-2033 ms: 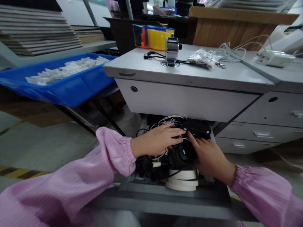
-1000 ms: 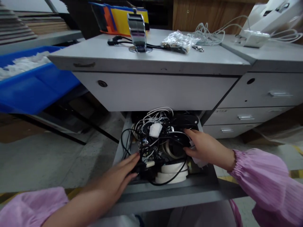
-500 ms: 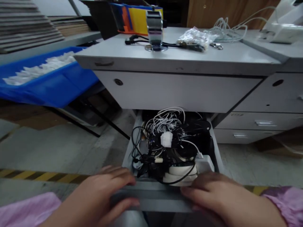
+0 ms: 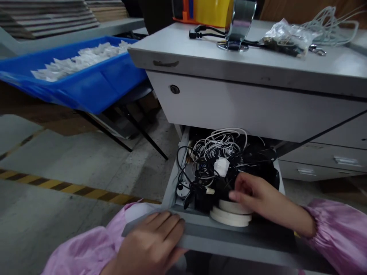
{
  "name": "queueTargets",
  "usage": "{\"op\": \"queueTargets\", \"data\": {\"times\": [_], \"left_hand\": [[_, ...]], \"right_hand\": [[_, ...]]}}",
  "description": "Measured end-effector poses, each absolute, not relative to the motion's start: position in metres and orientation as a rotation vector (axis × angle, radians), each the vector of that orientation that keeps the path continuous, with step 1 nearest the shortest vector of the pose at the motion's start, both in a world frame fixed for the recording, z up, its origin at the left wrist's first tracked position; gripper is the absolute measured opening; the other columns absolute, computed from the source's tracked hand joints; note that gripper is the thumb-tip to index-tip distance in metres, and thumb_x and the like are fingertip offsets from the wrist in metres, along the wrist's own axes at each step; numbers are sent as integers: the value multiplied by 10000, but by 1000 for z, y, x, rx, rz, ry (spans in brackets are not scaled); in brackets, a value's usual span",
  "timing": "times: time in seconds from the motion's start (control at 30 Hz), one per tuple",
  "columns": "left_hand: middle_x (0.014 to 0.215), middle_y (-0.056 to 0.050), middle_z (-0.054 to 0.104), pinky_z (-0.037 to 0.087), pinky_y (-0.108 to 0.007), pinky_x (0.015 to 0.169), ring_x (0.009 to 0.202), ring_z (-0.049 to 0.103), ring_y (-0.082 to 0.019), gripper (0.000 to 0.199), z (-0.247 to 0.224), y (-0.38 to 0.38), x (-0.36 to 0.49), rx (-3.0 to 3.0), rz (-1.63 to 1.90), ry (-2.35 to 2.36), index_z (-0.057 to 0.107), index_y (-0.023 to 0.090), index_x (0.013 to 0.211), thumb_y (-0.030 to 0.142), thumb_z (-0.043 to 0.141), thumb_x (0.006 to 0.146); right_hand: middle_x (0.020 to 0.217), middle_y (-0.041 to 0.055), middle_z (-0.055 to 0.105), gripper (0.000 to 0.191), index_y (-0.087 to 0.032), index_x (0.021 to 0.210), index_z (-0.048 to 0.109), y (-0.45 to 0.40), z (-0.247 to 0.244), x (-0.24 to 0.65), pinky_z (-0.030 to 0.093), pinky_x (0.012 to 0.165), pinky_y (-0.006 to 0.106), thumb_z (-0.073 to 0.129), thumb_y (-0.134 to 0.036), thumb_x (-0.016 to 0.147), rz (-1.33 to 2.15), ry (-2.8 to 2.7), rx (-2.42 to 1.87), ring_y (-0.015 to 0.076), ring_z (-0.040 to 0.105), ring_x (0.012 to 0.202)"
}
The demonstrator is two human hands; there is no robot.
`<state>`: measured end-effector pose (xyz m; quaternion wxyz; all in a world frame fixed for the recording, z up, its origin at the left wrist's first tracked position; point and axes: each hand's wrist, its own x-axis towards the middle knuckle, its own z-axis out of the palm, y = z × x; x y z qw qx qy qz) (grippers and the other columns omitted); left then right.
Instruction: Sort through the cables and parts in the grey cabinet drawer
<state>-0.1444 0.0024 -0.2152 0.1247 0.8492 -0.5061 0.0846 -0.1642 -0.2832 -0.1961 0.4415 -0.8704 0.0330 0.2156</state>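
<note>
Grey floor point(image 4: 86, 160), yellow-black striped tape point(image 4: 69, 187); grey shelf point(image 4: 114, 28).

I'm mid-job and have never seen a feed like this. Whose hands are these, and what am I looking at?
No machine here: these are a person's bare hands, filmed by one head-worn camera looking forward and down. The left hand grips the front edge of an open drawer. The right hand is at some stacked white rolls; whether it holds anything is unclear. Behind them lie tangled black and white cables. The cabinet top bears a chrome stand and a clear plastic bag.
</note>
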Motion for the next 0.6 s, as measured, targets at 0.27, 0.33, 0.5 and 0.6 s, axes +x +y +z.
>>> {"op": "queueTargets", "data": {"times": [0.27,0.33,0.5,0.6], "left_hand": [[732,-22,678,464,-290,624,660,621,-159,390,-214,-2,-144,2432,393,-1409,606,175,840,275,257,984],[732,-12,684,464,-286,636,663,624,-153,375,-213,-3,-142,2413,409,-1390,608,182,842,281,275,983],[750,3,693,446,-293,657,676,621,-149,337,-224,2,-146,2409,432,-1362,608,190,868,264,298,977],[771,1,696,435,-315,700,706,618,-165,305,-238,8,-153,2409,472,-1289,607,203,894,279,321,971]], "right_hand": [[1000,75,627,266,-197,1085,531,-280,-198,-177,502,668,366,561,-274,833,230,-471,-2849,242,625,843],[994,70,628,250,-192,1071,531,-280,-199,-171,503,643,356,552,-283,839,231,-429,-2856,234,632,816],[1002,49,627,291,-198,1083,512,-277,-195,-164,508,682,335,605,-273,818,255,-283,-2743,203,633,826],[954,29,630,258,-208,1021,543,-278,-190,-162,512,684,312,655,-259,794,314,-226,-2691,182,624,801]]}}
